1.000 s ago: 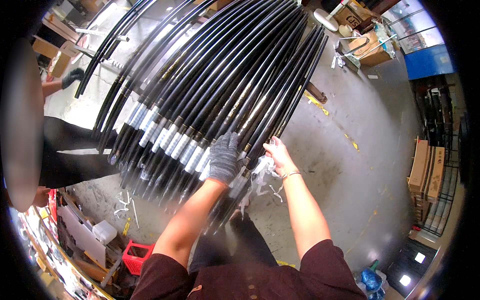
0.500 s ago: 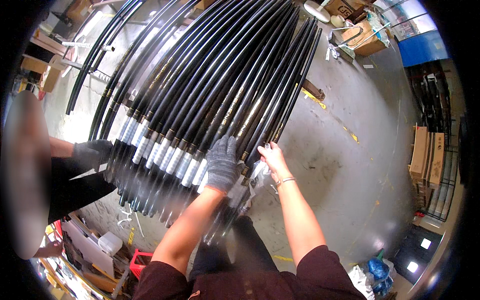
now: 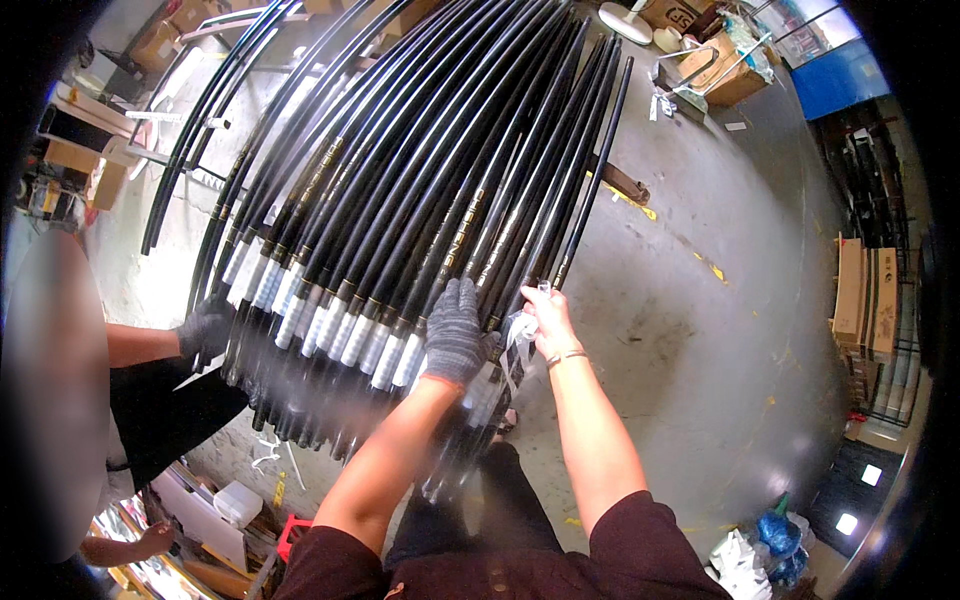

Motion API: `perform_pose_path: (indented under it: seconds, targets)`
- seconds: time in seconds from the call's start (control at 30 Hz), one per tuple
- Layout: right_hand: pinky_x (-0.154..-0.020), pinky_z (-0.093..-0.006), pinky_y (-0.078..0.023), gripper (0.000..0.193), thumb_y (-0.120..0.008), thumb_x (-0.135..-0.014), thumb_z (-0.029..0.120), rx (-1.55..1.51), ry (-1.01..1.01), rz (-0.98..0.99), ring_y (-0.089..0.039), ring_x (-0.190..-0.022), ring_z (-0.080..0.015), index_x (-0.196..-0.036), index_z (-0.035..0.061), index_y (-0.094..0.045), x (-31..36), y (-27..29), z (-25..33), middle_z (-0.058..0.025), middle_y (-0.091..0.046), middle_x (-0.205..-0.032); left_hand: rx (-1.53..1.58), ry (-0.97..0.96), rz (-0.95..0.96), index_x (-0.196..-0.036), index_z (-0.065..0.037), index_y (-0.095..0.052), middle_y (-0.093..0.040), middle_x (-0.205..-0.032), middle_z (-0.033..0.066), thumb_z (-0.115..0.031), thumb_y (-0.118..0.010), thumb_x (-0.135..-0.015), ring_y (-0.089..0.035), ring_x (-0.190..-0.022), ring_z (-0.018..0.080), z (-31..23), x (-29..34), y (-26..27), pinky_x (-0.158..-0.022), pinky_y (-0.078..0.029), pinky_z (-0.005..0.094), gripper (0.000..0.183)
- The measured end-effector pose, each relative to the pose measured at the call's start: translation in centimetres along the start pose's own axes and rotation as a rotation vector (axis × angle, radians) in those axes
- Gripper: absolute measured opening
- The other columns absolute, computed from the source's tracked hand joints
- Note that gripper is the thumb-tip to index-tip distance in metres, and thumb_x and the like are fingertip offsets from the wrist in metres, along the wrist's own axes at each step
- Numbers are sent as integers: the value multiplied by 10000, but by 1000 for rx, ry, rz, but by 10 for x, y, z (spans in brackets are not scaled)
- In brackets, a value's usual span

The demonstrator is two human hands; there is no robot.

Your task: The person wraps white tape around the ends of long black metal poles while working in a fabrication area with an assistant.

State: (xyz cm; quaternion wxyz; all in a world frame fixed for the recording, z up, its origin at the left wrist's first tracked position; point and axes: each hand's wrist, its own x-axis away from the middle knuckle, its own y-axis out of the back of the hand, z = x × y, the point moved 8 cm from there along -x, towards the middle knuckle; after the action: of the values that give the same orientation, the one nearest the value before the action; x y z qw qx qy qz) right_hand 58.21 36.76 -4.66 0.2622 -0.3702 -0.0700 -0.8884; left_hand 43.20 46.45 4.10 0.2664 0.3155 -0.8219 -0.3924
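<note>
Long glossy black poles with gold lettering lie side by side in front of me. White textured wrapping covers a band of many of them near my end. My left hand, in a grey knit glove, rests on the poles toward the right of the row, its fingers stretched along them. My bare right hand pinches a loose white strip beside the rightmost poles, fingers closed. The strip hangs crumpled between my hands. The poles' near ends are smeared by blur.
At the left a co-worker's gloved hand touches the outer poles. A cardboard box stands on the floor at the far right, with more flat boxes by the right-hand racks. Plastic bags lie at the lower right.
My right hand has stayed by the rightmost poles, and the white strip under it hangs more bunched. My left hand has shifted slightly right. The co-worker's lower hand has come into clearer view.
</note>
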Motion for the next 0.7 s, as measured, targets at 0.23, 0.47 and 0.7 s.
perform_pose_path:
  seconds: [0.23, 0.47, 0.7]
  targets:
    - [-432, -242, -373, 259, -707, -806, 175, -18, 27, 91, -464, -490, -80, -912, 25, -525, -5, -30, 2, -5, -538, -662, 106, 11, 35, -1369, 55, -299, -398, -1341, 290, -277, -804, -637, -400, -1238, 421, 9, -9, 1, -1061, -326, 428, 949]
    - [-567, -283, -489, 704, -762, -769, 207, 429, 316, -235, -591, -687, -163, -1267, -93, -365, -32, 17, -15, -126, -606, -985, 67, 49, 104, -1410, 34, -234, -341, -1399, 271, -277, -769, -698, -369, -1277, 399, 8, -9, -9, -1076, -304, 428, 943]
    - [-472, -258, -422, 300, -774, -765, 226, 36, -21, 30, -504, -553, -89, -886, 76, -544, -9, -17, 12, -4, -563, -711, 123, 47, 66, -1388, 72, -259, -392, -1352, 290, -321, -800, -654, -404, -1246, 410, 13, -13, -4, -1056, -333, 423, 993]
